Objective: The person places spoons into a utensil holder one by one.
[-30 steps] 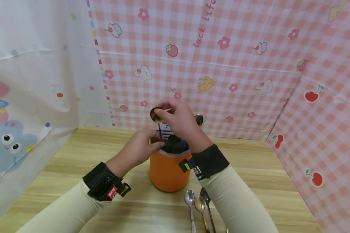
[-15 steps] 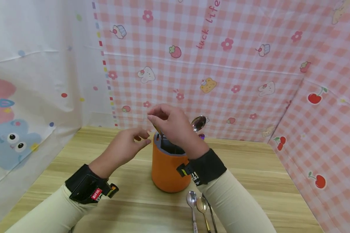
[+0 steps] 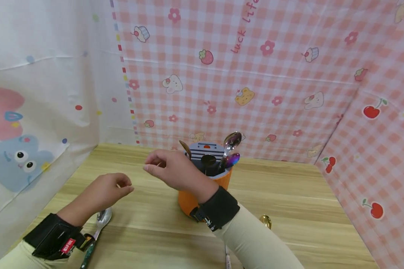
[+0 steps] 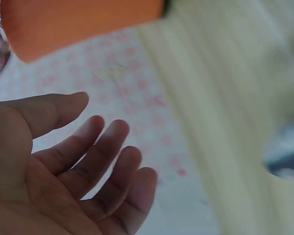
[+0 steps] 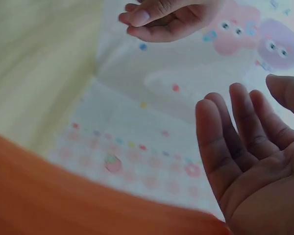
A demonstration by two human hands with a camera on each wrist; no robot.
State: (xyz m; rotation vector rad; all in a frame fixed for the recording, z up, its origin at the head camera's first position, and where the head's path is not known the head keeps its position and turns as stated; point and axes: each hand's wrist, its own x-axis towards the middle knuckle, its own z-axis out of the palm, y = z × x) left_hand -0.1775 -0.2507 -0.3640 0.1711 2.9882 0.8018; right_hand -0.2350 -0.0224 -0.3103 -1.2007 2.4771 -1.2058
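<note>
My left hand (image 3: 106, 192) hovers over the left side of the table, fingers relaxed and holding nothing. Just below it lies a silver spoon (image 3: 104, 216) with a dark green handle, partly hidden by the wrist strap. My right hand (image 3: 178, 173) is in front of the orange utensil holder (image 3: 187, 203), covering part of it; the right wrist view shows its fingers (image 5: 209, 127) apart and empty. In the holder stand a bronze-coloured spoon (image 3: 185, 147) at the left, a dark spoon (image 3: 208, 160) in the middle, and a silver spoon (image 3: 232, 140) and a rainbow-coloured spoon (image 3: 233, 160) at the right.
A gold spoon (image 3: 266, 220) and a spoon handle (image 3: 227, 257) show beside my right sleeve, which hides more of that area. Patterned cloth walls (image 3: 289, 74) enclose the wooden table (image 3: 282, 186) at the back and both sides.
Both hands were at a bronze-coloured spoon over the holder. That spoon now stands in the holder, released, and both hands have moved left and down. The green-handled spoon has come into view.
</note>
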